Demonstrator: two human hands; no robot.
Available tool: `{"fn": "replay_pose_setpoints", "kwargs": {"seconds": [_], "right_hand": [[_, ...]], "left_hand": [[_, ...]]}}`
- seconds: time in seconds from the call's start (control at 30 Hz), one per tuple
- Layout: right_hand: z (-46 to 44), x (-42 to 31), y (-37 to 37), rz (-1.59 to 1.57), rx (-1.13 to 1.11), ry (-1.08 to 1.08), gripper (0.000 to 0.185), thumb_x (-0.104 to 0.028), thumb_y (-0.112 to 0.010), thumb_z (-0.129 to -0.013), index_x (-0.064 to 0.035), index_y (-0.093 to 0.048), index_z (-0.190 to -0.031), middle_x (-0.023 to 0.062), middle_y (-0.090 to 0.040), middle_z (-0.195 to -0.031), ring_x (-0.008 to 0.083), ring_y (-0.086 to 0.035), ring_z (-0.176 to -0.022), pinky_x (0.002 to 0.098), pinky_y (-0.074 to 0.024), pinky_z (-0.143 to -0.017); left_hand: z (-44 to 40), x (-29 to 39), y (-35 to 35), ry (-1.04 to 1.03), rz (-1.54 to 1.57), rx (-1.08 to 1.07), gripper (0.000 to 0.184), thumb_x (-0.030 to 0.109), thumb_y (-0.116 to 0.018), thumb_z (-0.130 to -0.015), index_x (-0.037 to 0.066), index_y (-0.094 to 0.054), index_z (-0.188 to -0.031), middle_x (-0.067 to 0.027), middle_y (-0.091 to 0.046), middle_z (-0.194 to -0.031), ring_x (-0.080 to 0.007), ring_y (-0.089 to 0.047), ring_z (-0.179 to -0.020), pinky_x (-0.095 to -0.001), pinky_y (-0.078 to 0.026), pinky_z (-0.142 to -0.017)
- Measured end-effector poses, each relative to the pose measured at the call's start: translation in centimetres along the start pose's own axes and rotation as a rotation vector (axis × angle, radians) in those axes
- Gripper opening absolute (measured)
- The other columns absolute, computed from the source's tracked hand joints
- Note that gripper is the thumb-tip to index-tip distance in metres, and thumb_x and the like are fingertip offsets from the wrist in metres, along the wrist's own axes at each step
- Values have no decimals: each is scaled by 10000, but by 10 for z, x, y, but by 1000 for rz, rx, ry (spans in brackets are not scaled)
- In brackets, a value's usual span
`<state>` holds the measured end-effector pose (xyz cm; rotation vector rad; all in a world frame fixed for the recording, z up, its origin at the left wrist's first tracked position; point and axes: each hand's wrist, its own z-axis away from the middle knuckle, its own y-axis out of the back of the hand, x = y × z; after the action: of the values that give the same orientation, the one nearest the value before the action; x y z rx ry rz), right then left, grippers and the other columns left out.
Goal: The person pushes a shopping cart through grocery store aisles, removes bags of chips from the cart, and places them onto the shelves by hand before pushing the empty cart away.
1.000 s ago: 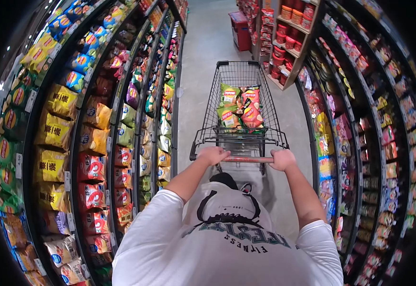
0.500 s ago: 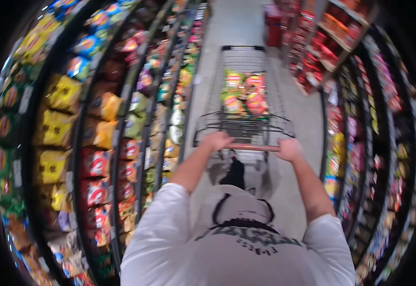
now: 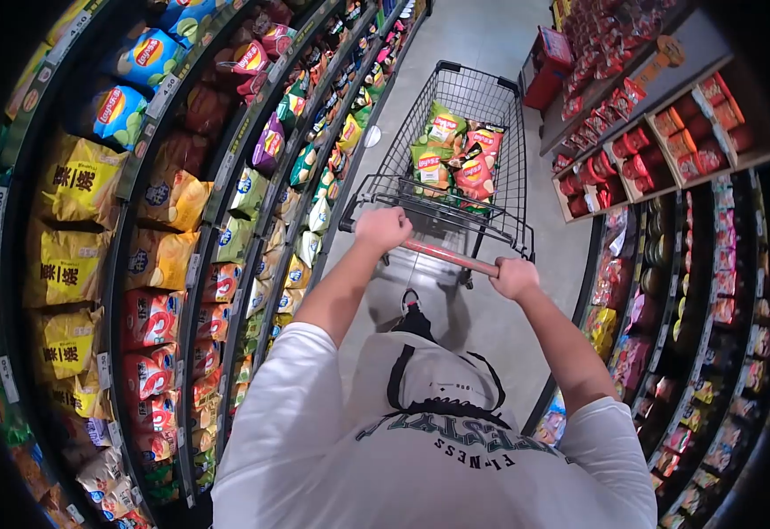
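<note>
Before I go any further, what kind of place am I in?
Most likely a supermarket snack aisle: shelves of bagged chips carry price tags, and your hands hold the handle of a wire shopping cart.

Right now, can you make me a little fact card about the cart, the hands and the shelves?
place: aisle between shelves
cart: black wire, turned a bit
in cart: green snack bags, red snack bags
left hand: on red handle
right hand: on same handle
left shelves: many bright snack bags
right shelves: packets
floor: grey
</note>
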<state>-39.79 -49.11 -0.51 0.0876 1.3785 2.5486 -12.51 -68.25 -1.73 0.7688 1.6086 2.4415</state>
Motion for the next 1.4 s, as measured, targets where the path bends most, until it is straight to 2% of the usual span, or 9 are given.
{"fn": "replay_pose_setpoints", "kwargs": {"seconds": [0.27, 0.4, 0.53, 0.6, 0.8, 1.0, 1.07, 1.17, 1.4], "right_hand": [[-51, -48, 35, -100, -131, 9, 355, -359, -565, -880, -169, -714, -1140, 125, -730, -1090, 297, -700, -1023, 436, -558, -888], [-46, -77, 40, -198, -157, 72, 652, -428, -620, -873, -138, -465, -1436, 202, -670, -1204, 365, -661, -1097, 445, -534, -933], [-74, -66, -21, -562, -77, 656, 801, -369, -752, -849, -59, -354, -1472, 219, -481, -1322, 323, -541, -1215, 427, -470, -1011], [-102, -57, -25, -767, -427, 859, 697, -274, -739, -890, -86, -382, -1459, 170, -484, -1261, 274, -530, -1183, 408, -473, -980], [-155, 43, 45, -959, -337, 765, 471, -93, -635, -952, -98, -436, -1378, 9, -542, -880, 126, -552, -819, 284, -489, -783], [-252, 234, 6, -325, -322, 334, 711, -197, -701, -888, -69, -302, -1462, 98, -607, -822, 214, -624, -780, 353, -511, -722], [-286, 298, -8, 47, -559, 161, 806, -221, -717, -866, -15, -244, -1485, 233, -665, -1112, 329, -675, -1025, 422, -539, -860], [-276, 262, 64, -12, -623, -96, 785, -233, -714, -859, 13, -280, -1465, 272, -666, -1118, 365, -660, -1095, 430, -514, -955], [-302, 181, 72, -337, -199, 310, 642, -236, -671, -888, -67, -355, -1421, 249, -651, -1076, 338, -652, -1000, 418, -508, -892]], "left_hand": [[-38, -41, -5, 83, 14, 439, 228, 270, -556, -912, 118, -722, -875, -72, -709, -915, -260, -619, -1010, -482, -295, -1149], [-31, -54, -16, 144, 80, 677, 74, 187, -653, -847, 160, -719, -870, -43, -657, -982, -241, -547, -1138, -505, -248, -1185], [-31, -93, -10, 230, 52, 622, 115, 138, -645, -836, 179, -729, -903, -51, -662, -1044, -262, -521, -1224, -513, -242, -1196], [-28, -104, 3, 277, 46, 600, 136, 99, -633, -843, 170, -724, -914, -62, -664, -1092, -285, -521, -1240, -536, -261, -1183], [-15, -57, -9, 717, 95, 832, 533, -14, -650, -762, 139, -564, -1266, -195, -396, -1486, -419, -380, -1372, -491, -317, -1154], [15, 2, -40, 1003, 505, 964, 567, -34, -568, -841, 192, -509, -1358, -192, -454, -1392, -420, -446, -1307, -473, -401, -1082], [24, 1, -48, 1008, 548, 941, 545, -28, -556, -859, 209, -521, -1348, -192, -485, -1338, -403, -484, -1267, -458, -434, -1042], [43, -10, -69, 966, 545, 926, 507, -31, -535, -873, 218, -546, -1315, -193, -522, -1244, -387, -535, -1189, -455, -469, -981], [51, -29, -71, 945, 520, 949, 421, -30, -526, -886, 198, -599, -1232, -197, -538, -1170, -406, -579, -1078, -469, -494, -908]]}}
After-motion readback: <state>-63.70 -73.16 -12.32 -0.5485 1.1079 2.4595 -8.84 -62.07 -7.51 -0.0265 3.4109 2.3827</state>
